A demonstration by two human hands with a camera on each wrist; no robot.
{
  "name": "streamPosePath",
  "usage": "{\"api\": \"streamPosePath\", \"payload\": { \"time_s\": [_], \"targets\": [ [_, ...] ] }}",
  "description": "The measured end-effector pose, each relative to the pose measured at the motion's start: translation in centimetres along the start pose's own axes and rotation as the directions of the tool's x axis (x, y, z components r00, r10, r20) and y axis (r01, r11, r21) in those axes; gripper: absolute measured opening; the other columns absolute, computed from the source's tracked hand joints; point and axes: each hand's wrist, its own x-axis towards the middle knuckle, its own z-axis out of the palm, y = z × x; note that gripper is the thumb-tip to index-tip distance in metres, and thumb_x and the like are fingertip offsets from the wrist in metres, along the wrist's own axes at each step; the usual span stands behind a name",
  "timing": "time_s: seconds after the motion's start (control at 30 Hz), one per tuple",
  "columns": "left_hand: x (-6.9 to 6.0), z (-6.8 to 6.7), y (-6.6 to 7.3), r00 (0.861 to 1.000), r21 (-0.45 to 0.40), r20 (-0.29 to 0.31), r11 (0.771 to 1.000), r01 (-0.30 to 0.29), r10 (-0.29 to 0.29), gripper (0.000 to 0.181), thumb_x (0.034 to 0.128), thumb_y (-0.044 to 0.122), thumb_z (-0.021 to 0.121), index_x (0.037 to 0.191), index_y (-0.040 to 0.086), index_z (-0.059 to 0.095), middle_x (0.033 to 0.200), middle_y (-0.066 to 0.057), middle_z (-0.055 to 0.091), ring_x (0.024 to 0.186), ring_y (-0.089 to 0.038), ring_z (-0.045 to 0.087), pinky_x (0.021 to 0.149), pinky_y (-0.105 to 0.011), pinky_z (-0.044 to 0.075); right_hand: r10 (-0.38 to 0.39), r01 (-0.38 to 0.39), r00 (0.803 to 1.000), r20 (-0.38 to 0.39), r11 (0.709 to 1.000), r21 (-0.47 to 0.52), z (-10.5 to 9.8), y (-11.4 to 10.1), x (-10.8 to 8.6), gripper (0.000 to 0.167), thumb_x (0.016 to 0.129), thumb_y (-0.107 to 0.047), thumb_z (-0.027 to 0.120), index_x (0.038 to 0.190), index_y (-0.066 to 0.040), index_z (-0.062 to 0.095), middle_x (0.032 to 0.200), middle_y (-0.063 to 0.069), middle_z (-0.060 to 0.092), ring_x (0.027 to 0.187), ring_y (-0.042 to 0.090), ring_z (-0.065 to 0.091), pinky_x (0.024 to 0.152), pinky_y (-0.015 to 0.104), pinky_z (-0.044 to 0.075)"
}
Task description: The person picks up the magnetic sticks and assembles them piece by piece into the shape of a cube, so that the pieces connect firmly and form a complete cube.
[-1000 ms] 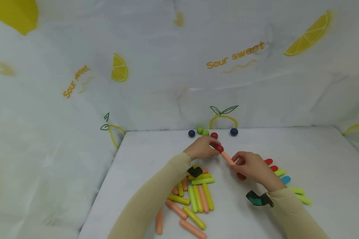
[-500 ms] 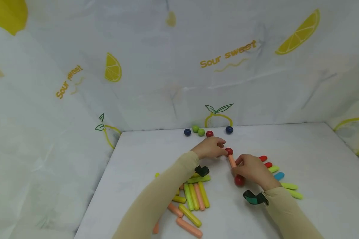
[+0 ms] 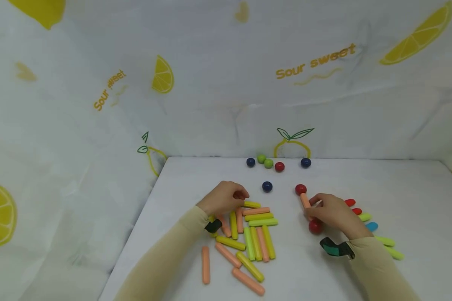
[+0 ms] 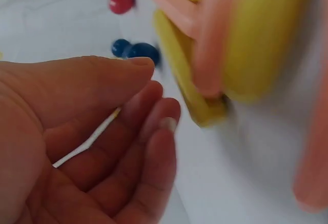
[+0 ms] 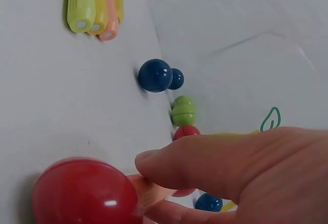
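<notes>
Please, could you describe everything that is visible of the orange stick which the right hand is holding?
The orange stick is pale salmon-orange, straight and slim, and looks like plastic; fine lengthwise lines show in the right-wrist view. The right hand pinches it, hiding part of it. A red ball sits at each end: the far ball and the near ball. It points away from the person, slightly leftward, at the white table; whether it touches the surface is unclear.

On the white backdrop (image 3: 211,100) we read "Sour sweet" twice, as the left orange lettering (image 3: 110,85) and the right orange lettering (image 3: 313,63).
</notes>
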Motion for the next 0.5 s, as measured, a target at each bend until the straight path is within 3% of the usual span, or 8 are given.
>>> {"api": "streamPosePath", "payload": {
  "time_s": [0.1,0.23,0.33,0.5],
  "targets": [
    [-0.2,0.3,0.2,0.999,0.026,0.011,0.999,-0.033,0.033,0.014,0.1038,0.016,0.072,0.112,0.019,0.083,0.102,0.009,0.077,0.092,-0.006,0.067,0.089,-0.025,0.057,0.004,-0.004,1.0,-0.006,1.0,0.002,-0.5,0.6,0.0,0.061,0.093,-0.036,0.079,0.136,0.004,0.061,0.109,0.02,0.067,0.097,0.031,0.062,0.072,0.033,0.056],
    [0.2,1.5,1.1,0.996,0.022,0.069,0.999,-0.049,0.048,0.012,0.1038,0.023,0.074,0.111,0.019,0.083,0.097,0.013,0.075,0.089,-0.003,0.066,0.088,-0.021,0.056,0.006,-0.006,1.0,-0.011,1.0,0.006,-0.7,0.9,-0.1,0.057,0.095,-0.035,0.077,0.134,0.004,0.062,0.114,0.024,0.066,0.103,0.036,0.06,0.074,0.036,0.057],
    [0.5,2.5,1.8,0.996,0.094,0.081,0.995,-0.047,0.039,0.014,0.1038,0.026,0.075,0.112,0.019,0.083,0.097,0.014,0.075,0.088,-0.002,0.064,0.088,-0.02,0.056,0.01,-0.01,1.0,-0.011,1.0,0.015,-0.7,0.8,0.0,0.053,0.095,-0.033,0.077,0.132,0.003,0.064,0.115,0.025,0.065,0.105,0.038,0.059,0.073,0.035,0.058],
    [0.8,2.9,2.5,0.999,0.224,0.05,0.974,-0.024,0.013,0.016,0.103,0.028,0.076,0.113,0.018,0.084,0.097,0.011,0.078,0.086,-0.003,0.064,0.086,-0.022,0.056,0.0,0.0,1.0,-0.021,1.0,0.015,-0.7,0.6,0.1,0.048,0.095,-0.033,0.078,0.129,0.0,0.067,0.114,0.023,0.064,0.106,0.037,0.057,0.072,0.033,0.058]
  ]
}}
